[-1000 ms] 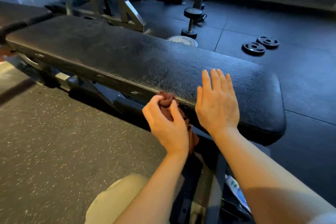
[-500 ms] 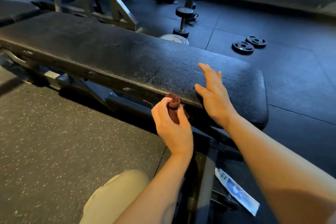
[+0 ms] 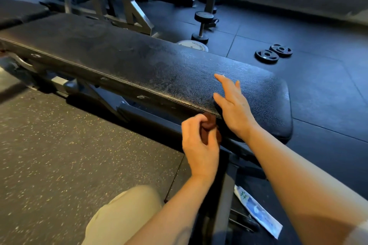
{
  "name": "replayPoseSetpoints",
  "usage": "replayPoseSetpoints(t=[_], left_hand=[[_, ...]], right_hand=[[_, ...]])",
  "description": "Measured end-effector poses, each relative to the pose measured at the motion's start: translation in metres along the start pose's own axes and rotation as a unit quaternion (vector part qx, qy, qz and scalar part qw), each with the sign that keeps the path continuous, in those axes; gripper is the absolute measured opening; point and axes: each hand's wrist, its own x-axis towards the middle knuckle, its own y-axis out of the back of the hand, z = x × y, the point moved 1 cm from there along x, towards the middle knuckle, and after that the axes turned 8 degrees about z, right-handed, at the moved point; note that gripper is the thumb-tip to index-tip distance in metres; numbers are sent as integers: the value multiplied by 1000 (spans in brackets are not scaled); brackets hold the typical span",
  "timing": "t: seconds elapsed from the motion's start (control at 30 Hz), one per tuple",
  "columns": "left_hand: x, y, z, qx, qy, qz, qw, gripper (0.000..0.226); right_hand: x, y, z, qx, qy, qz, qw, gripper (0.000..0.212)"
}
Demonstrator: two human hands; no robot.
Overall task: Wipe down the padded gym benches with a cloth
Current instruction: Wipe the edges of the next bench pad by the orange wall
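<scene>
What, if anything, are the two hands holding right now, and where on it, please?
The left hand grips the bunched brown cloth around its middle, at the bench pad's near edge. The right hand holds nothing; it lies on the pad.

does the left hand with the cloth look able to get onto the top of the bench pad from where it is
Probably yes. The left hand grips the cloth just below the bench pad near edge, and nothing lies on the pad to its left; only the right hand rests on the pad alongside.

cloth (image 3: 209, 125): mostly hidden in left hand (image 3: 199, 145) | bench (image 3: 139, 65): far end cut off at left edge
</scene>
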Motion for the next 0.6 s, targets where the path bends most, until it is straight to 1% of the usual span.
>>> replayPoseSetpoints(t=[0.03, 0.07, 0.1, 0.17, 0.2, 0.23, 0.3, 0.33, 0.37, 0.4, 0.43, 0.47, 0.5, 0.57, 0.6], left_hand=[[-4, 3, -4, 1, 7, -22, 1000, 37], [-4, 7, -9, 6, 17, -14, 1000, 40], [0, 12, -14, 13, 32, 24, 999, 39], [17, 16, -21, 26, 65, 134, 989, 31], [26, 15, -22, 32, 69, 165, 983, 31], [31, 12, -22, 42, 63, 171, 982, 30], [29, 5, -16, 49, 38, 137, 989, 27], [21, 1, -14, 42, 28, 97, 994, 26], [10, -1, -14, 33, 21, 40, 998, 25], [-1, 0, -15, 22, 21, -19, 999, 26], [-9, 5, -18, 15, 27, -57, 998, 27], [-11, 10, -22, 16, 39, -52, 998, 29], [-7, 15, -27, 22, 53, -9, 998, 29], [13, 19, -30, 29, 71, 109, 991, 28], [25, 19, -27, 25, 67, 144, 987, 28]], right_hand=[[0, 0, 1, -1, -3, 0, 1000, 50], [0, -1, 2, -2, -10, 0, 1000, 50], [0, -2, 2, -5, -17, -1, 1000, 50], [0, -4, 2, -18, -24, -4, 1000, 50], [0, -4, 2, -25, -27, -5, 999, 50], [0, -5, 3, -32, -27, -5, 999, 50], [1, -5, 3, -49, -9, 0, 999, 50], [1, -5, 3, -62, 12, 3, 998, 50], [0, -5, 1, -76, 35, 4, 997, 49], [0, -6, 0, -85, 53, 4, 995, 48], [-1, -6, -1, -88, 61, 3, 994, 48], [-1, -6, -2, -90, 64, 1, 994, 48], [-1, -6, -1, -93, 68, 1, 993, 48], [0, -6, 0, -99, 77, 4, 992, 48], [0, -5, 0, -101, 78, 4, 992, 48]])
